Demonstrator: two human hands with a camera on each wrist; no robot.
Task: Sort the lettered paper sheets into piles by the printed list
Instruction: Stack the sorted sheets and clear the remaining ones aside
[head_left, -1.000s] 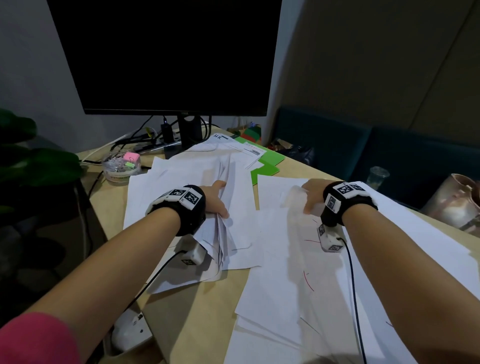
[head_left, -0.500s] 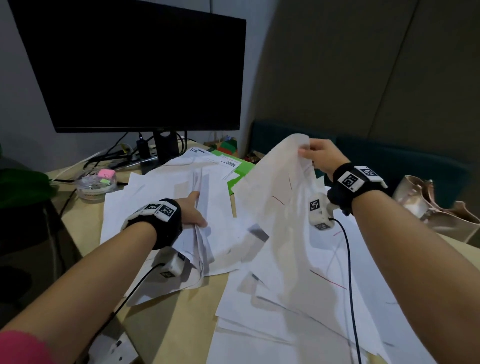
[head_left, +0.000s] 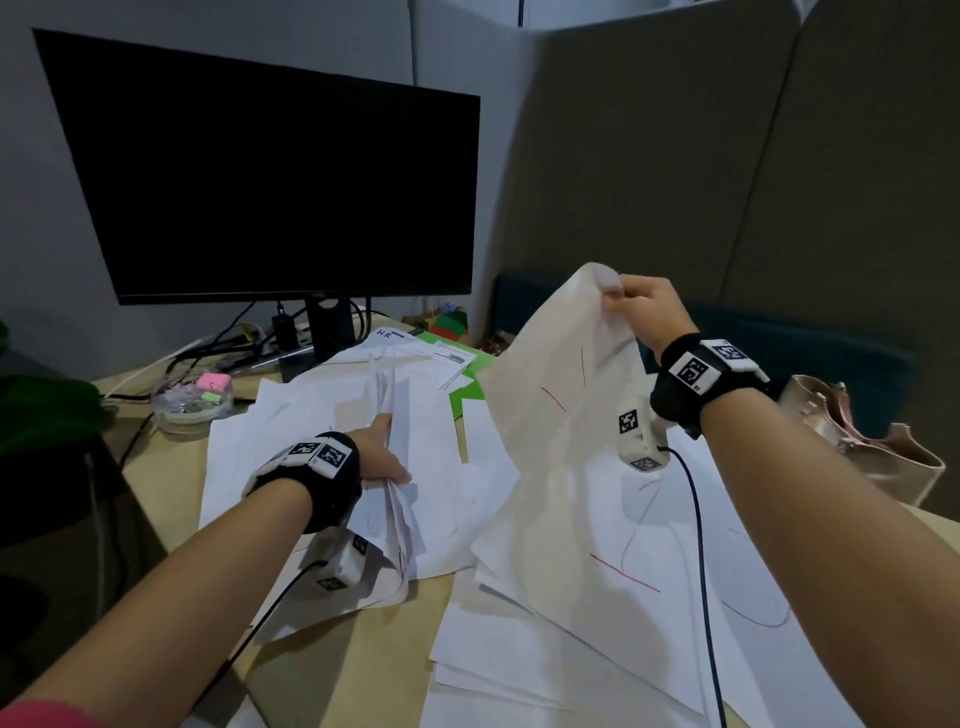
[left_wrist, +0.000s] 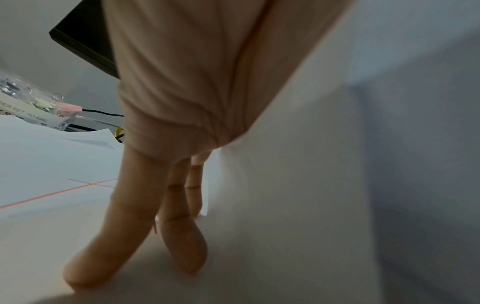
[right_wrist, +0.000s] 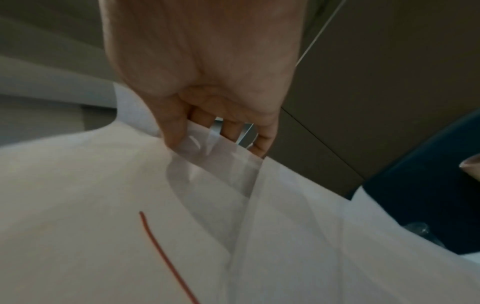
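My right hand (head_left: 647, 312) pinches a limp sheet (head_left: 561, 415) high above the worktop (head_left: 332, 660), my left hand (head_left: 382, 457) grips a bundle (head_left: 400, 499); the sheet's trailing edge could drag the loose papers (head_left: 524, 649) beneath out of order.

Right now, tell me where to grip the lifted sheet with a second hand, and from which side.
Pinch the lifted sheet at its free left edge, coming from the left. The right hand already holds the top corner, and the rest droops over the pile.
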